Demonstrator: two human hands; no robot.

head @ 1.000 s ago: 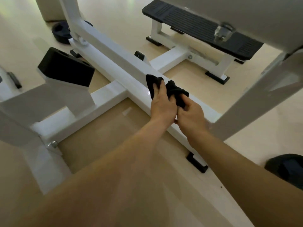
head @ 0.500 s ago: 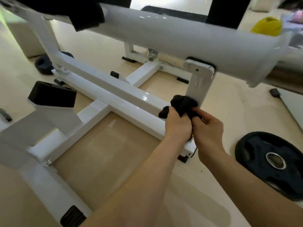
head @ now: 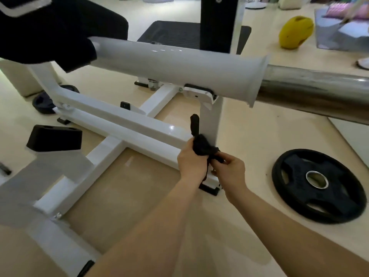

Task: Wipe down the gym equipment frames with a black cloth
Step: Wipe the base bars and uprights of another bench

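A white steel gym frame [head: 127,126] lies low across the floor, with a short upright post [head: 209,118] at its right end. The black cloth [head: 201,144] is bunched at the foot of that post, one end sticking up against it. My left hand [head: 190,162] grips the cloth from the left. My right hand [head: 229,168] pinches its lower right part. Both hands sit at the corner where the base beam meets the post.
A thick white tube [head: 175,66] with a steel bar [head: 319,90] crosses just above the hands. A black weight plate [head: 317,184] lies on the floor to the right, another plate [head: 45,102] at far left. A black pad block [head: 54,137] stands left.
The hands and cloth slid right along the base beam to the foot of the upright post. The view rose, bringing the white tube and the weight plate into sight.
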